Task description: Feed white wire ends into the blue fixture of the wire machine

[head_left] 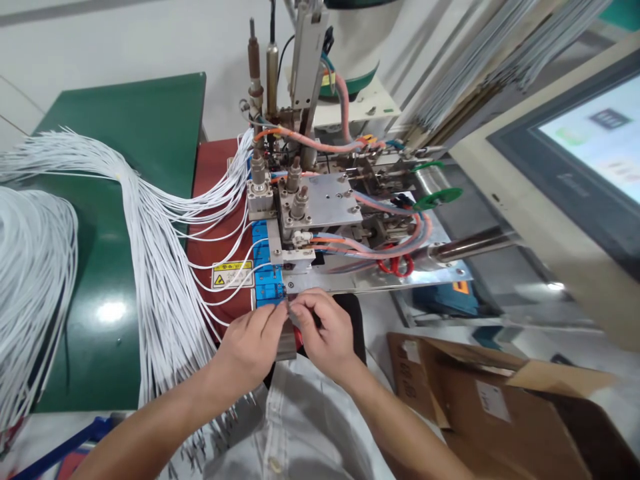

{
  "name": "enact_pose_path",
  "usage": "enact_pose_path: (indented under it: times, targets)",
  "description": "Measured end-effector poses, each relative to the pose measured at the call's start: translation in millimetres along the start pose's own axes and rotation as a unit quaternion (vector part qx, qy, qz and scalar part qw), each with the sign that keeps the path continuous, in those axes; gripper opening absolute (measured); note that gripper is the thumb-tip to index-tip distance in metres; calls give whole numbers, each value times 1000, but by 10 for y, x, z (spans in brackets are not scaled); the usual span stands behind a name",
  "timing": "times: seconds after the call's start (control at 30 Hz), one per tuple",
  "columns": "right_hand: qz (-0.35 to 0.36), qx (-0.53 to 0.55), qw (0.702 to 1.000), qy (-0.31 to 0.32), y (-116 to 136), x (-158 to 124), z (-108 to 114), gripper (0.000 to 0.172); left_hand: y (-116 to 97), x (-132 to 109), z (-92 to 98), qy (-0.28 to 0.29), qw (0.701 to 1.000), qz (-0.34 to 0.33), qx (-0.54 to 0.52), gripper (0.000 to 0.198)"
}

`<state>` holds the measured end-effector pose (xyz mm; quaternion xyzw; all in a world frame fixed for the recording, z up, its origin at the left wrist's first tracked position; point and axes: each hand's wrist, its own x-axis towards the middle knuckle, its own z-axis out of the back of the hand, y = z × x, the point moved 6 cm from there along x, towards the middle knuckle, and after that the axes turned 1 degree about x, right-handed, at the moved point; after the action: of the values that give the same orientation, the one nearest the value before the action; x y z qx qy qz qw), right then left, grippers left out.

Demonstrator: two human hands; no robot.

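My left hand (250, 343) is closed in a pinch at the near end of a row of blue fixture blocks (269, 275). A white cable (216, 316) runs under it from the left, and it appears to hold that cable's end. My right hand (324, 328) is pinched too, its fingertips meeting the left ones. What lies between the right fingers is small and mostly hidden. Several white cables lead from a large bundle (155, 280) into the blue blocks. Beside them is the metal machine (320, 200) with its cylinders and plates.
A green table top (103, 347) at left carries the bundle and another coil of white cable (33, 280). Red-handled scissors (400, 261) and a wire spool (434, 185) are on the machine's right. A screen (590, 133) juts in at right, above an open cardboard box (480, 400).
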<state>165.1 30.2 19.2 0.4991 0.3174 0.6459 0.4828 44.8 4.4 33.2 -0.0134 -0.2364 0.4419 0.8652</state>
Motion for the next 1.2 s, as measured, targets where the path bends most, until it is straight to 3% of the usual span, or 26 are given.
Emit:
enact_pose_path:
  times: [0.1,0.17,0.27,0.33,0.6,0.9,1.2]
  targets:
    - [0,15,1000,8,-10,-10,-32,13,150,62,-45,44,972,127,-191,18]
    - [-68,62,996,-15,-89,-28,-43,13,234,76,-99,62,932,206,-292,14]
    - [-164,113,977,-70,-200,-95,-54,16,329,40,-168,57,887,296,-350,13]
    - [-162,115,976,-84,-198,-123,-67,14,360,-7,-217,51,867,332,-368,14]
    - [-116,52,989,-70,-117,-82,-90,8,369,-62,-303,42,855,345,-385,13]
    - [-157,51,983,-80,-154,-117,-171,12,339,-69,-243,-11,875,350,-335,10]
    - [-144,55,984,-87,-157,-128,-164,9,332,-73,-267,-4,865,356,-353,9]
